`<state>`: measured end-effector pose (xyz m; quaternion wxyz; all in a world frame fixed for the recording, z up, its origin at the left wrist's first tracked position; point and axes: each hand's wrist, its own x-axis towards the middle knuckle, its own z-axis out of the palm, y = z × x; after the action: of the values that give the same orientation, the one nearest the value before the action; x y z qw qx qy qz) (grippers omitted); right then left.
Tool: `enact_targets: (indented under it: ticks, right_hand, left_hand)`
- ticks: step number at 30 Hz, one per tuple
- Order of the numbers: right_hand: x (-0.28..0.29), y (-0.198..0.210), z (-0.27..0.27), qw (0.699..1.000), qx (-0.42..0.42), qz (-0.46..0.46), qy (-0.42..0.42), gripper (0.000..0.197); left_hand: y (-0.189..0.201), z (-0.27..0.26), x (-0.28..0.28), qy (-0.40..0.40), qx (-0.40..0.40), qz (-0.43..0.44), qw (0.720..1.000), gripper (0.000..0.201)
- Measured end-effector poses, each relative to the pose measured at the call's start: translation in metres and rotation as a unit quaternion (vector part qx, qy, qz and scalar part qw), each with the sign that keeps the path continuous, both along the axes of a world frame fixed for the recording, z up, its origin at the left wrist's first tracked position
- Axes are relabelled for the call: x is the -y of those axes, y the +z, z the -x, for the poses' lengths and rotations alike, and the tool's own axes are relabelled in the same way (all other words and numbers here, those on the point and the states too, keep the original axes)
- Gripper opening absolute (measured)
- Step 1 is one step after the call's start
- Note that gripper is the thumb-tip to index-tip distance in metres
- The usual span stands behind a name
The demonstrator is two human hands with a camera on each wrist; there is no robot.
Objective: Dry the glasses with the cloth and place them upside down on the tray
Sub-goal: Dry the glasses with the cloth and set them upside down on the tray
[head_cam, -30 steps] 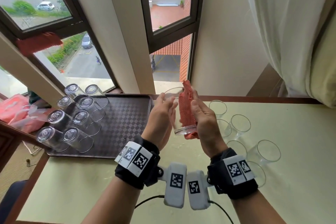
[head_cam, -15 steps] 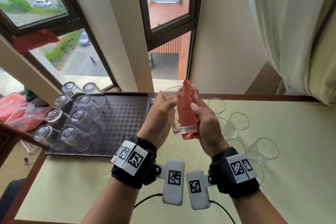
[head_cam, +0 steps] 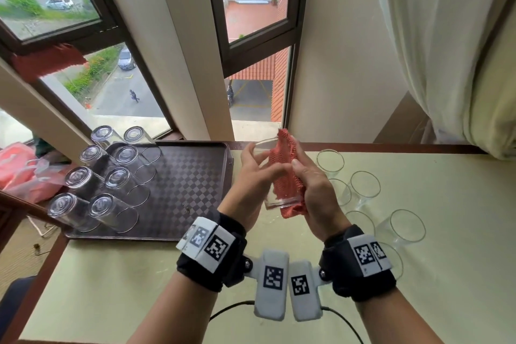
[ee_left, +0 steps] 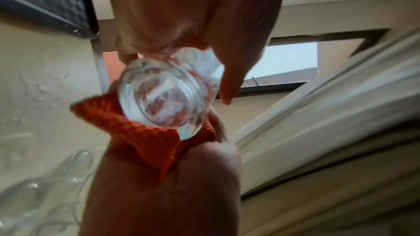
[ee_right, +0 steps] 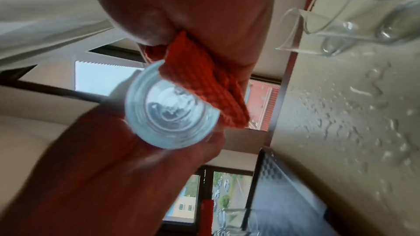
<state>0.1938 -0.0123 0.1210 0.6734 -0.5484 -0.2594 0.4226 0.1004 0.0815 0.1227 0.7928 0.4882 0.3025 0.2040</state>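
Observation:
A clear glass (head_cam: 272, 198) is held upright above the table between both hands. My left hand (head_cam: 255, 173) grips its left side with curled fingers. My right hand (head_cam: 310, 184) presses an orange-red knitted cloth (head_cam: 284, 173) against the glass's right side and holds the cloth there. The thick glass base (ee_left: 166, 96) fills the left wrist view, with the cloth (ee_left: 145, 135) under it. In the right wrist view the glass base (ee_right: 170, 109) sits beside the cloth (ee_right: 204, 85). The dark checkered tray (head_cam: 184, 190) lies to the left, with several glasses (head_cam: 111, 176) upside down on it.
Several glasses (head_cam: 363, 184) stand mouth-up on the cream table (head_cam: 446, 232) to the right of my hands, with water drops (ee_right: 354, 107) around them. Windows and a white curtain (head_cam: 446, 50) rise behind the table. A pink plastic bag (head_cam: 19, 173) lies left of the tray.
The cloth has shifted slightly around the glass as both hands turn it. The hands stay in the same place above the table.

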Motion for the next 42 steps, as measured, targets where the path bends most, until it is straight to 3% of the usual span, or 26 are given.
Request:
enact_targets:
  ticks: [4,8,11,13,15,17,21,23,26,29,32,34,36,42]
  right_hand:
    - [0.001,0.002,0.005,0.992,-0.112,-0.045,0.032,0.046]
    - [0.005,0.002,0.000,0.977,-0.194,-0.062,0.056,0.046]
    - [0.006,0.004,-0.002,0.993,-0.114,-0.035,0.024,0.046]
    - [0.005,0.005,-0.001,0.999,-0.022,-0.016,0.017,0.046]
    - [0.003,0.005,0.003,1.000,-0.001,-0.018,0.020,0.046]
    - [0.002,0.009,0.007,0.999,-0.034,-0.027,0.031,0.045]
    - [0.005,0.013,0.006,0.978,-0.188,-0.068,0.061,0.042]
    - [0.006,0.012,0.004,0.976,-0.199,-0.073,0.056,0.042]
    - [0.005,0.009,0.002,0.996,-0.078,-0.041,0.008,0.044]
    - [0.003,0.005,0.005,0.999,0.018,-0.029,0.003,0.054]
    - [0.004,0.011,0.006,0.995,-0.072,-0.059,0.020,0.047]
    - [0.006,0.015,0.006,0.983,-0.158,-0.088,0.037,0.046]
    - [0.007,0.014,0.006,0.978,-0.179,-0.104,0.031,0.046]
    - [0.004,0.007,0.006,0.997,0.053,-0.041,-0.037,0.044]
  left_hand:
    - [-0.004,-0.004,0.006,0.028,0.009,0.010,1.000,0.109]
    - [-0.002,0.005,-0.001,-0.039,0.074,0.027,0.996,0.102]
    - [-0.003,0.009,-0.005,-0.002,0.059,0.026,0.998,0.110]
    - [-0.002,0.008,-0.006,0.031,0.060,0.035,0.997,0.106]
    - [-0.003,0.004,-0.004,0.028,0.052,0.017,0.998,0.100]
    - [-0.004,0.002,-0.001,0.029,0.034,-0.002,0.999,0.101]
    - [-0.002,0.009,-0.001,-0.021,0.042,-0.013,0.999,0.101]
    - [-0.003,0.012,-0.002,-0.033,0.038,-0.030,0.998,0.096]
    - [0.002,0.011,-0.003,0.026,0.043,0.008,0.999,0.088]
    - [0.006,0.006,0.000,0.012,0.033,-0.015,0.999,0.085]
    - [0.008,0.003,0.003,-0.002,0.030,-0.022,0.999,0.101]
    - [0.008,0.005,0.003,-0.049,0.066,-0.022,0.996,0.097]
    - [0.006,0.009,0.002,-0.082,0.078,-0.031,0.993,0.089]
    - [0.004,0.010,-0.004,-0.010,0.073,-0.019,0.997,0.099]
